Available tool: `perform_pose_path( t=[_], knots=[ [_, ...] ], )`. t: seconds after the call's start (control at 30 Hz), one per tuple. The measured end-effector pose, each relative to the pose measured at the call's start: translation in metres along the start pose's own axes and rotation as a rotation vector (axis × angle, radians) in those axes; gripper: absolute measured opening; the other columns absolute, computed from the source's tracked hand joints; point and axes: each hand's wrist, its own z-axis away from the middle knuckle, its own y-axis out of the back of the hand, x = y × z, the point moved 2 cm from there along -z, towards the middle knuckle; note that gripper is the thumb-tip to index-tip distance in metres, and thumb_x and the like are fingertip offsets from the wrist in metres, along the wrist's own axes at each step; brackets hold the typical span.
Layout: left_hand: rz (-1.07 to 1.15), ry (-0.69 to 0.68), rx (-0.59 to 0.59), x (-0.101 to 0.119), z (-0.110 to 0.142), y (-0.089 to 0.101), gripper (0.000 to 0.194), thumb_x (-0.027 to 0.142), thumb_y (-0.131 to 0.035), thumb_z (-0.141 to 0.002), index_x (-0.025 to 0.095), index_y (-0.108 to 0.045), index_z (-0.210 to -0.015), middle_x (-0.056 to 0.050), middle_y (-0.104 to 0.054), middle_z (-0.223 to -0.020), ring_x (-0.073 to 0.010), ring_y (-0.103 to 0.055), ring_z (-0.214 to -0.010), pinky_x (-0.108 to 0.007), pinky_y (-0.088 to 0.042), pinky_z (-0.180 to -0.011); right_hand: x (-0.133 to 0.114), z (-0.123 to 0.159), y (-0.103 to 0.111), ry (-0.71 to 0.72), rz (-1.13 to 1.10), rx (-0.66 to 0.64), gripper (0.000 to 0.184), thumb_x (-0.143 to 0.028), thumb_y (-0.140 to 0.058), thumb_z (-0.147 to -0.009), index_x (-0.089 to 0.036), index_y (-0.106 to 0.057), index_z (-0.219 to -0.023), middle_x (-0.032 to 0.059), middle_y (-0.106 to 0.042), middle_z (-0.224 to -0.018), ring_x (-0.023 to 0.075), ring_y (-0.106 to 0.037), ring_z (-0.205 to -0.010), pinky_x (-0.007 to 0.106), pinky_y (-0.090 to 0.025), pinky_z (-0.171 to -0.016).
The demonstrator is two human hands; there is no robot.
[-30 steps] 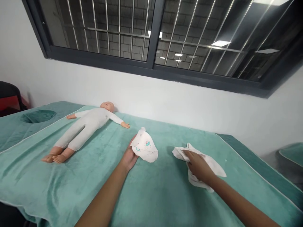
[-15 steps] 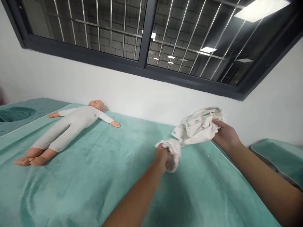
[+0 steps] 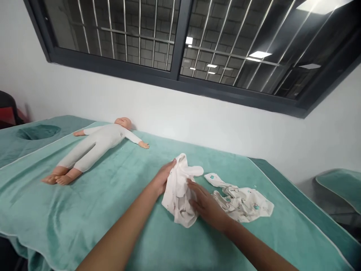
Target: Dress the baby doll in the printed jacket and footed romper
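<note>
My left hand point(image 3: 164, 177) grips the upper left edge of a small white printed baby garment point(image 3: 180, 190) and holds it up off the green towel point(image 3: 113, 195). My right hand point(image 3: 205, 201) is closed on the same garment's lower right side. A second white printed garment point(image 3: 242, 199) lies crumpled on the towel just right of my right hand. A baby doll in a white bodysuit point(image 3: 96, 145) lies on its back at the far left, head toward the wall, well apart from both hands.
The towel covers a massage bed with a face hole point(image 3: 38, 131) at the far left. A white wall and a barred dark window point(image 3: 180, 45) run along the back. Another green-covered bed point(image 3: 341, 184) stands at the right, across a gap.
The garment held up in my right hand now lies on the towel. Both hands have come together on the other white garment, lower and nearer the middle of the bed.
</note>
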Motion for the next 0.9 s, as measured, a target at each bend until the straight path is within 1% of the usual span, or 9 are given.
perform_pose_path(
  t=[0.1,0.23,0.37,0.47,0.53,0.63,0.73,0.8,0.9],
  knots=[
    [-0.116,-0.102,0.079,0.023,0.014,0.009,0.047,0.034,-0.082,-0.069,0.014,-0.064,-0.107,-0.012,-0.072,-0.101,-0.021,-0.068,-0.081,-0.028,-0.053,-0.07,0.041,0.011,-0.006,-0.115,0.246,0.078,0.049,-0.031,-0.042,-0.097,-0.022,-0.044,-0.144,0.0111,-0.042,-0.153,0.027,-0.037,-0.142,0.051,-0.031,-0.116],
    [-0.366,-0.209,0.11,0.059,0.027,0.007,0.054,0.025,-0.079,-0.067,0.02,-0.061,-0.118,-0.009,-0.067,-0.115,-0.0222,-0.065,-0.097,-0.027,-0.05,-0.078,0.095,0.02,0.021,-0.274,0.431,0.046,0.051,-0.011,-0.037,-0.089,-0.017,-0.052,-0.137,0.0131,-0.052,-0.144,0.0267,-0.044,-0.138,0.05,-0.026,-0.118],
    [-0.649,-0.296,0.021,0.087,0.042,-0.009,0.055,0.019,-0.07,-0.07,0.023,-0.059,-0.123,-0.006,-0.063,-0.121,-0.025,-0.058,-0.111,-0.029,-0.046,-0.087,0.112,0.014,0.051,-0.532,0.391,0.052,0.048,-0.011,-0.038,-0.086,-0.012,-0.056,-0.132,0.0196,-0.057,-0.138,0.0324,-0.05,-0.132,0.051,-0.032,-0.112],
    [-0.877,-0.304,-0.05,0.101,0.056,-0.024,0.044,0.021,-0.064,-0.073,0.022,-0.061,-0.117,-0.005,-0.062,-0.12,-0.0253,-0.055,-0.112,-0.031,-0.044,-0.09,0.08,-0.007,0.065,-0.496,0.33,0.058,0.047,-0.03,-0.044,-0.092,-0.014,-0.052,-0.135,0.0178,-0.055,-0.14,0.0328,-0.051,-0.13,0.047,-0.039,-0.109],
    [-1.01,-0.286,-0.095,0.107,0.065,-0.035,0.035,0.025,-0.062,-0.077,0.021,-0.061,-0.112,-0.005,-0.061,-0.117,-0.0244,-0.055,-0.109,-0.031,-0.043,-0.088,0.037,-0.024,0.075,-0.385,0.252,0.092,0.05,-0.043,-0.041,-0.096,-0.027,-0.042,-0.143,0.0067,-0.047,-0.149,0.0251,-0.048,-0.133,0.038,-0.045,-0.104],
    [-1.138,-0.236,-0.201,0.114,0.077,-0.053,0.028,0.031,-0.06,-0.08,0.023,-0.056,-0.106,-0.002,-0.059,-0.107,-0.0211,-0.055,-0.097,-0.029,-0.043,-0.079,-0.046,-0.046,0.096,-0.046,0.032,0.294,0.04,-0.047,-0.048,-0.095,-0.032,-0.05,-0.132,0.0048,-0.054,-0.139,0.0247,-0.052,-0.127,0.039,-0.047,-0.099],
    [-1.23,-0.227,-0.264,0.119,0.085,-0.068,0.023,0.032,-0.062,-0.078,0.023,-0.053,-0.098,0.001,-0.058,-0.095,-0.0188,-0.055,-0.086,-0.027,-0.04,-0.069,-0.11,-0.063,0.108,0.254,0.126,0.25,0.023,-0.04,-0.057,-0.093,-0.028,-0.059,-0.112,0.0046,-0.063,-0.115,0.0223,-0.057,-0.109,0.037,-0.046,-0.092],
    [-1.297,-0.261,-0.241,0.121,0.086,-0.073,0.022,0.027,-0.062,-0.076,0.022,-0.052,-0.094,0.001,-0.058,-0.092,-0.0192,-0.055,-0.082,-0.027,-0.038,-0.064,-0.13,-0.071,0.111,0.342,0.301,0.214,0.016,-0.032,-0.058,-0.093,-0.026,-0.06,-0.108,0.0048,-0.064,-0.106,0.0224,-0.057,-0.1,0.038,-0.044,-0.086],
    [-1.373,-0.313,-0.225,0.119,0.085,-0.074,0.03,0.015,-0.058,-0.07,0.022,-0.054,-0.099,-0.001,-0.062,-0.092,-0.0202,-0.056,-0.075,-0.028,-0.036,-0.057,-0.134,-0.08,0.115,0.381,0.531,0.199,0.009,-0.019,-0.055,-0.091,-0.022,-0.061,-0.098,0.0048,-0.063,-0.096,0.0217,-0.055,-0.09,0.037,-0.04,-0.081]
  ],
)
